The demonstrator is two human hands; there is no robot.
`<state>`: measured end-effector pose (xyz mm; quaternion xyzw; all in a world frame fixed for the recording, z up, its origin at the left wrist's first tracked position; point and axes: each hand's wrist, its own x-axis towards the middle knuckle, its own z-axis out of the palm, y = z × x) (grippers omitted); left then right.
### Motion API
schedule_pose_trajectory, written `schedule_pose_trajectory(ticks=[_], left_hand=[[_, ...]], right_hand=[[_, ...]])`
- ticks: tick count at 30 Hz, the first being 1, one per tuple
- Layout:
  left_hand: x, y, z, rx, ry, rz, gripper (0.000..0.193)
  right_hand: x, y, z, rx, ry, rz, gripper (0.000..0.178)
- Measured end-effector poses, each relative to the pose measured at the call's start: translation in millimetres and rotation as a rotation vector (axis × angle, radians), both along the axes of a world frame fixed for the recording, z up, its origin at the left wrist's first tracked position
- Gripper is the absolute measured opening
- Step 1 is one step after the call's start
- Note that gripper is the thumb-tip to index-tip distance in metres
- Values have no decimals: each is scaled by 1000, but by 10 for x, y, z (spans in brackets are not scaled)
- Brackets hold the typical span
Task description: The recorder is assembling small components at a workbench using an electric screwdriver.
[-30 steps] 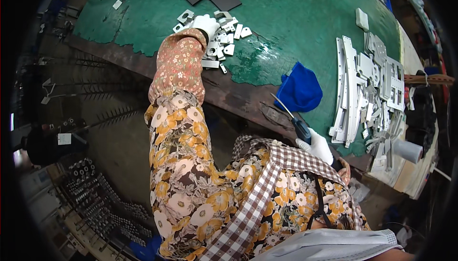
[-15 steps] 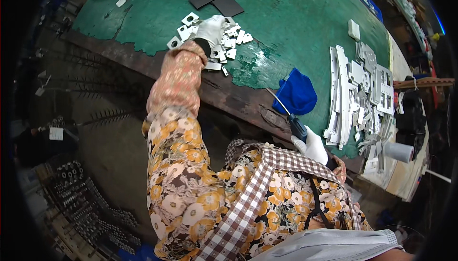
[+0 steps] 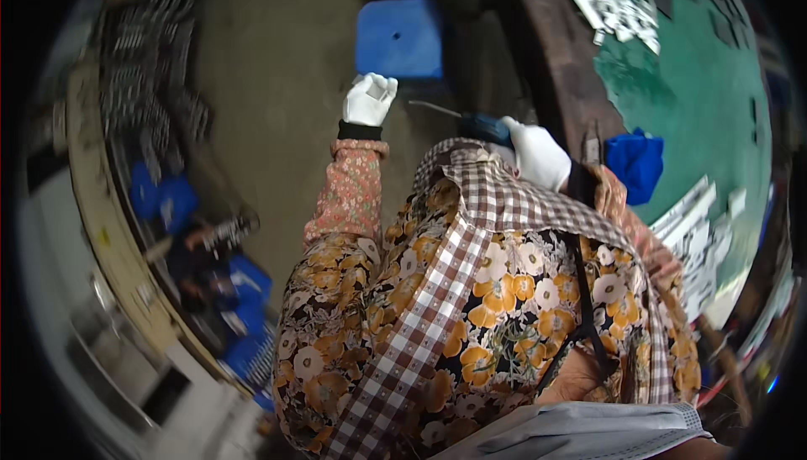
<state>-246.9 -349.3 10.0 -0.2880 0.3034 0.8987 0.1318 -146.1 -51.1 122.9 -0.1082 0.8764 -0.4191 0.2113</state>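
Observation:
My left hand (image 3: 370, 100), in a white glove, is held out over the floor in front of me, just below a blue stool (image 3: 398, 38). Its fingers are curled in, and whatever they may hold is too small or hidden to name. In its white glove, my right hand (image 3: 540, 156) is closed around a hand tool (image 3: 486, 127) close to my lap. This tool has a dark blue handle and a thin, slightly bent metal shaft pointing left, toward my left hand.
To the right runs the green-topped bench (image 3: 689, 115) with a worn dark edge. Small metal pieces (image 3: 612, 2) are heaped at its far end, near dark flat pads. A blue cloth (image 3: 635, 166) and long metal strips (image 3: 693, 237) lie nearer. Racks of metal parts (image 3: 147, 57) stand left.
My left hand has come off the heap of small metal pieces and moved over the floor. The view has swung left, bringing in the stool. My right hand still grips the tool, its shaft now lying flatter.

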Motion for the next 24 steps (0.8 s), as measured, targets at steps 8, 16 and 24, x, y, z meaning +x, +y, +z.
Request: schedule_pose_trajectory(ticks=[8, 16, 24], left_hand=[[734, -602, -519, 189, -298, 1061, 33], [903, -361, -930, 415, -265, 1338, 43], [1012, -271, -1100, 502, -237, 1418, 40]], right_hand=[[-358, -766, -277, 185, 122, 467, 22], [-397, -948, -494, 274, 172, 627, 32], [-376, -928, -580, 325, 185, 645, 34]])
